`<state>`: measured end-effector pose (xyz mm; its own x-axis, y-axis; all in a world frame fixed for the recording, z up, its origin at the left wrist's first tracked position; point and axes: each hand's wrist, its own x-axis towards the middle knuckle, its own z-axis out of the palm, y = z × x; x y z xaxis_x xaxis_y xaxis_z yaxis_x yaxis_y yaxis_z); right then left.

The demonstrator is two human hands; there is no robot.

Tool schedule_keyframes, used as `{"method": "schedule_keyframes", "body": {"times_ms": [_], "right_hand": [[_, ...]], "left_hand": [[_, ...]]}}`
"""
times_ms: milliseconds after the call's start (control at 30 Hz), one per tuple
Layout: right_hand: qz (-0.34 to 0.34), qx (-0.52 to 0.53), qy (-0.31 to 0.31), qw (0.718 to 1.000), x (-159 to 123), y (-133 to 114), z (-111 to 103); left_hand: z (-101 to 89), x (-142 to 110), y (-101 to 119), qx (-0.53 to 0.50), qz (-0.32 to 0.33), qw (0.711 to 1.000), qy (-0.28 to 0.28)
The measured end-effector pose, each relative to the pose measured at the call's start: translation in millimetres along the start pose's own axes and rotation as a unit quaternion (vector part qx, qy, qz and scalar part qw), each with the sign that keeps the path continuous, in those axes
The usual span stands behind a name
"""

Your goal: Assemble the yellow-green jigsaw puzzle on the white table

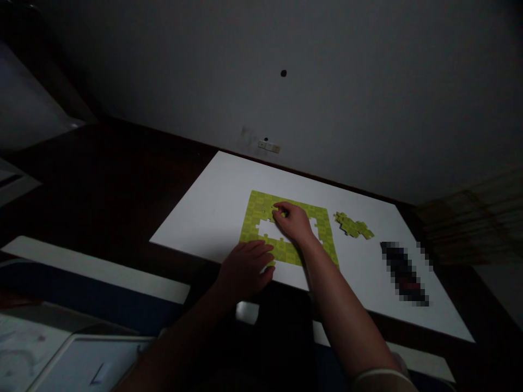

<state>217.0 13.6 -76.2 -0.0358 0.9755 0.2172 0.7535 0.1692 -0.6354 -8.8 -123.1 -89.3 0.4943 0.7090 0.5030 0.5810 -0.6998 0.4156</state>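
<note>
A green jigsaw puzzle (259, 204) lies partly assembled on a white tabletop, its border joined around an open middle where white shows through. My left hand (247, 267) rests at the puzzle's near left corner, fingers stretched out and spread. Over the upper inner edge of the opening is my right hand (293, 220), its thumb and fingertips curled together against the puzzle. Whatever they pinch is too small and covered to make out. To the right, several loose green puzzle pieces (351, 226) form a small pile.
A dark pixelated object (402, 272) lies at the right of the white table (196, 207). Behind the table stands a grey wall with a power socket (268, 146). A white-framed panel (93, 365) shows at lower left. The room is dim.
</note>
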Motion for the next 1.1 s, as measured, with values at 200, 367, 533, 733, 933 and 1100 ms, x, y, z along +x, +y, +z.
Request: {"method": "schedule_keyframes", "body": {"times_ms": [200, 367, 533, 733, 933, 1100], "right_hand": [[-0.006, -0.017, 0.002, 1.0, -1.5, -2.4, 1.6], [-0.042, -0.072, -0.009, 0.997, -5.1, -4.6, 2.6], [-0.052, -0.082, -0.011, 0.995, -7.8, -8.7, 2.5], [-0.026, -0.109, -0.014, 0.994, -13.8, -15.1, 1.4], [-0.011, -0.092, -0.015, 0.996, -15.0, -18.0, 3.5], [-0.002, -0.047, -0.034, 0.998, -15.9, -25.4, -1.8]], "left_hand": [[-0.1, 0.3, -1.2, -0.002, 0.006, 1.0, 0.012], [-2.0, 0.8, 0.1, 0.003, 0.001, 1.0, -0.013], [-2.7, 0.3, 0.4, -0.012, -0.005, 1.0, -0.011], [-1.7, 1.1, 0.3, -0.006, -0.003, 1.0, -0.001], [-6.3, 5.2, 2.8, 0.003, -0.003, 1.0, -0.011], [-7.4, 7.9, 1.3, 0.03, 0.014, 0.999, 0.001]]}}
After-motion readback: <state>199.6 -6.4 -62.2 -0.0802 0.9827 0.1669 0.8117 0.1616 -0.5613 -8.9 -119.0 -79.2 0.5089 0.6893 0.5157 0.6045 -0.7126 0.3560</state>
